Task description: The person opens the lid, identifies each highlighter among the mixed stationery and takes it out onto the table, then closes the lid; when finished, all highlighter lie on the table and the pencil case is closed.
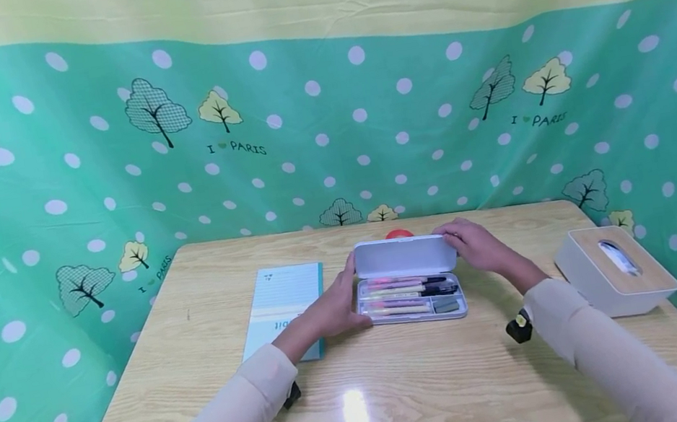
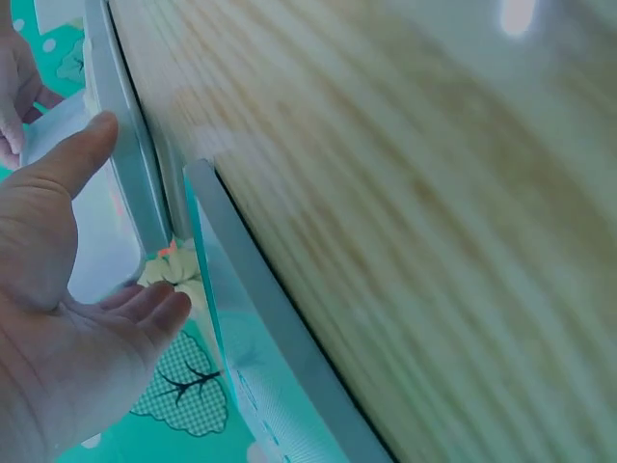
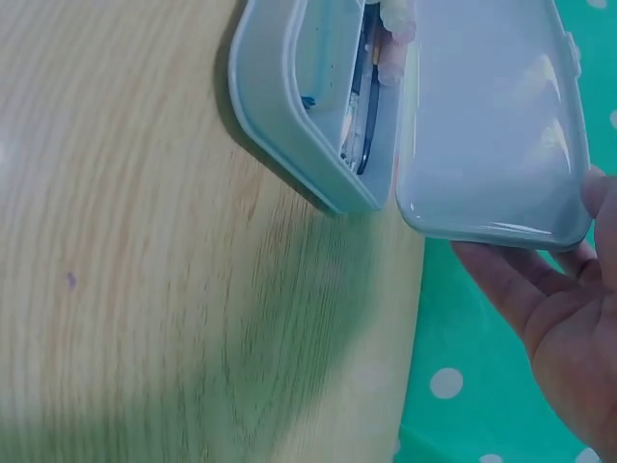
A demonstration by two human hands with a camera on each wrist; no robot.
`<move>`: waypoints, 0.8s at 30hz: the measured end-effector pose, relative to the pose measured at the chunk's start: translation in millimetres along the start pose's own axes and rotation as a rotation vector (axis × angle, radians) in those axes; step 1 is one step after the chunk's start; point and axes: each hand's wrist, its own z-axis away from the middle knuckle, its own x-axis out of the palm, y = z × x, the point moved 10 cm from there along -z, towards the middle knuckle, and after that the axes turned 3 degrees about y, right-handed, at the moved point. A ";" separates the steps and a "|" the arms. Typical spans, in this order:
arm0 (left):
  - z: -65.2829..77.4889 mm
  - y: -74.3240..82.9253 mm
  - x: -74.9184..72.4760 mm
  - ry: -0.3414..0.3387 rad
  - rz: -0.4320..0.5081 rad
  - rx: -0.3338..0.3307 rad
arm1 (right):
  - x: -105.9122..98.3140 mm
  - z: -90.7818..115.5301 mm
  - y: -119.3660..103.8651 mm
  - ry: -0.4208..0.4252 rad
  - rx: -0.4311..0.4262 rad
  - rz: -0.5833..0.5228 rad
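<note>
A pale pencil case [image 1: 417, 319] lies open on the table, its hinged lid [image 1: 405, 258] standing up at the back. Several pens [image 1: 399, 291] fill its compartments, with a dark grey block [image 1: 446, 306] at the front right. My left hand [image 1: 338, 307] grips the case's left end, thumb at the front corner and fingers toward the back. At the lid's upper right corner, my right hand [image 1: 475, 246] pinches the edge. The right wrist view shows the thumb on one side of the lid [image 3: 492, 125] and the fingers beneath its edge.
Left of the case lies a light blue notebook [image 1: 287, 288], partly under the left forearm. A white tissue box [image 1: 610, 272] with a wooden top stands at the right. Something red [image 1: 399, 234] shows behind the lid. A green dotted curtain [image 1: 359, 128] hangs behind the table.
</note>
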 end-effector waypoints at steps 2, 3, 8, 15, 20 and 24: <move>0.1 1.0 0.0 -0.009 -0.004 0.009 | -0.9 -2.0 2.9 0.013 0.031 -0.009; 0.3 1.2 0.3 -0.017 -0.006 0.010 | -1.0 -2.9 4.3 0.018 0.043 -0.014; -0.1 -1.5 1.6 -0.053 -0.019 -0.008 | -5.3 -7.7 14.1 0.103 0.115 -0.014; -1.3 -8.0 3.1 -0.072 -0.002 -0.027 | -6.7 -9.9 20.9 0.194 0.165 0.032; -3.3 -9.8 5.5 -0.086 -0.008 -0.023 | -9.3 -5.7 24.4 0.238 0.181 0.052; -3.3 -9.0 3.3 -0.089 -0.031 -0.027 | -12.1 -2.5 19.8 0.248 0.134 0.084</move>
